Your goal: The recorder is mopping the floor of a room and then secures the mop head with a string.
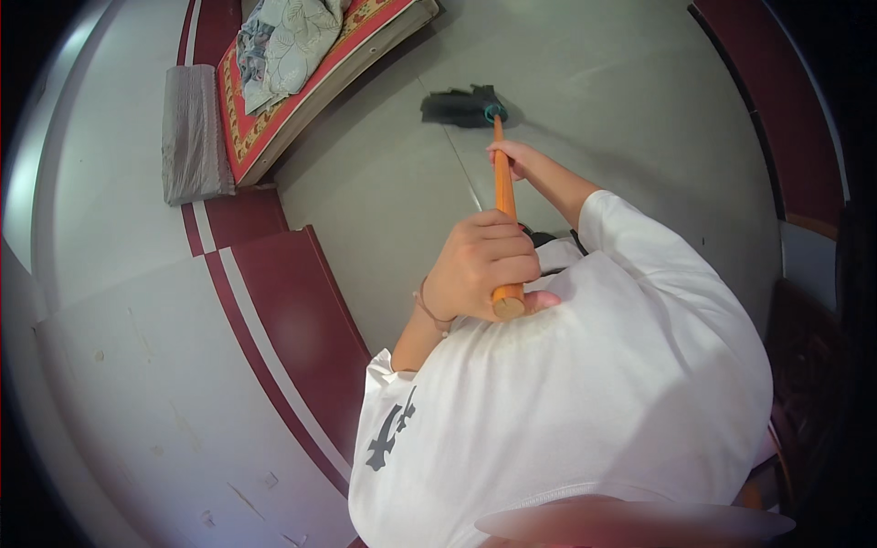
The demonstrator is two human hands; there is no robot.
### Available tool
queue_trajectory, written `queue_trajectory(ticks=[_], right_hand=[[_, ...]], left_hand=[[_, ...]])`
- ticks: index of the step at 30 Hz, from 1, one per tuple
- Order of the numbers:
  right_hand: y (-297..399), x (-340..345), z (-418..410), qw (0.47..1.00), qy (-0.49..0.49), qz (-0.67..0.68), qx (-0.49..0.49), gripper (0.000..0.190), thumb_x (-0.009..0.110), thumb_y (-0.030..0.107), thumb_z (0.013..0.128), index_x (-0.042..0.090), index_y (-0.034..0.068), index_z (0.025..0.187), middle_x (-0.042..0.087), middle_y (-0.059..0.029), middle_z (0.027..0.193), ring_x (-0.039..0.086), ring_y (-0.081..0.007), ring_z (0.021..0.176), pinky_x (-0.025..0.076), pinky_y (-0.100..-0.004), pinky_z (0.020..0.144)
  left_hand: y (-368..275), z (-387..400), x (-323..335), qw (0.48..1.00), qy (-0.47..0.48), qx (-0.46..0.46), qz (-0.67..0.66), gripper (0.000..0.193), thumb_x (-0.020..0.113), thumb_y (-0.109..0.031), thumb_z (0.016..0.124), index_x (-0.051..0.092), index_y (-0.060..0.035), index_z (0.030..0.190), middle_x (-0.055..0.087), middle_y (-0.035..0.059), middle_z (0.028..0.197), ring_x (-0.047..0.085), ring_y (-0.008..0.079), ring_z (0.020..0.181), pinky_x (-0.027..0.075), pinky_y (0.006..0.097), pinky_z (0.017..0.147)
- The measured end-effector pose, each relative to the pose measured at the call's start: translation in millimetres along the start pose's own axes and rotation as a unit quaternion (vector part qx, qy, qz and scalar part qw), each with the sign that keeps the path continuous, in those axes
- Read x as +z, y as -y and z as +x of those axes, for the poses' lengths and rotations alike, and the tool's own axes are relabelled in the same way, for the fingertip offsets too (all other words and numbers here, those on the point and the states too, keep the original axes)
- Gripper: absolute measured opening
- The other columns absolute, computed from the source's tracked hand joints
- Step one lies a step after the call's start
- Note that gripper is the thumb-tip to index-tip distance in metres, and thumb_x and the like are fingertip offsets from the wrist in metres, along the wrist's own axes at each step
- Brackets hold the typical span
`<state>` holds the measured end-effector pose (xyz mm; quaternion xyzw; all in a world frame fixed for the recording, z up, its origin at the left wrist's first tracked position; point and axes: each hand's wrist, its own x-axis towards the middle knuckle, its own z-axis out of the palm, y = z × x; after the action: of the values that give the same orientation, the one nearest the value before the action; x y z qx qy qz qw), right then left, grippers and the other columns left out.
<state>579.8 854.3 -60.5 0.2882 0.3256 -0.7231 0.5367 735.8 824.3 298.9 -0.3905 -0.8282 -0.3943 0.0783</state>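
A mop with a wooden handle [504, 185] slants away from my chest down to the floor. Its dark, strip-like head [455, 108] spreads leftward on the tiles, slightly blurred, with a teal collar [495, 111] where it joins the stick. My left hand [490, 260] wraps around the upper end of the handle, close to my white shirt, and the cut end of the wood shows below the fist. Further down the stick, nearer the mop head, my right hand [514, 159] grips it.
To the upper left stands a bed with a red patterned cover [250, 147] and a crumpled quilt [301, 48]. A grey pleated pad [195, 137] is between the bed and the wall [137, 356]. Dark red panelling [294, 294] lines the wall. Grey floor tiles [637, 89] extend right towards another red base [781, 103].
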Motion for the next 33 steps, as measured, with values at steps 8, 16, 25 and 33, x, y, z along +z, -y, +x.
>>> queue_trajectory(ticks=[8, 16, 25, 33], right_hand=[[-55, -124, -52, 0.996, -0.007, 0.059, 0.071, 0.016, 0.071, 0.013, 0.08, 0.056, 0.01, 0.076, 0.059, -0.0019, 0.07, 0.061, -0.0168, 0.067, 0.054, -0.0315, 0.064], [-41, -272, -153, 0.939, -0.164, 0.236, -0.187, 0.02, 0.076, 0.016, 0.077, 0.059, 0.015, 0.089, 0.066, -0.0002, 0.083, 0.066, -0.0153, 0.078, 0.053, -0.0301, 0.069], [-132, -457, -288, 0.768, -0.26, 0.476, -0.34, 0.018, 0.072, 0.02, 0.082, 0.057, 0.014, 0.092, 0.064, -0.0028, 0.083, 0.064, -0.0172, 0.075, 0.053, -0.0353, 0.067], [-226, -594, -301, 0.463, -0.247, 0.698, -0.487, 0.011, 0.067, 0.014, 0.082, 0.056, 0.012, 0.082, 0.062, -0.0042, 0.074, 0.062, -0.0176, 0.068, 0.052, -0.0342, 0.061]], left_hand=[[16, 2, 2, 0.988, 0.039, -0.024, -0.144, 0.04, 0.081, -0.039, 0.07, 0.054, -0.0093, 0.064, 0.059, 0.0032, 0.064, 0.059, 0.0218, 0.06, 0.044, 0.0332, 0.064], [42, 95, 87, 0.954, 0.137, 0.046, -0.262, 0.034, 0.078, -0.033, 0.077, 0.057, -0.0081, 0.066, 0.062, 0.0028, 0.066, 0.065, 0.023, 0.068, 0.045, 0.0344, 0.068], [7, 176, 241, 0.799, 0.418, 0.079, -0.426, 0.02, 0.077, -0.004, 0.074, 0.058, -0.0028, 0.08, 0.069, 0.0109, 0.095, 0.062, 0.0342, 0.112, 0.047, 0.0408, 0.093], [-57, 196, 364, 0.701, 0.58, -0.023, -0.414, 0.014, 0.07, -0.006, 0.082, 0.062, -0.0034, 0.093, 0.061, 0.0113, 0.128, 0.051, 0.029, 0.128, 0.041, 0.0365, 0.105]])
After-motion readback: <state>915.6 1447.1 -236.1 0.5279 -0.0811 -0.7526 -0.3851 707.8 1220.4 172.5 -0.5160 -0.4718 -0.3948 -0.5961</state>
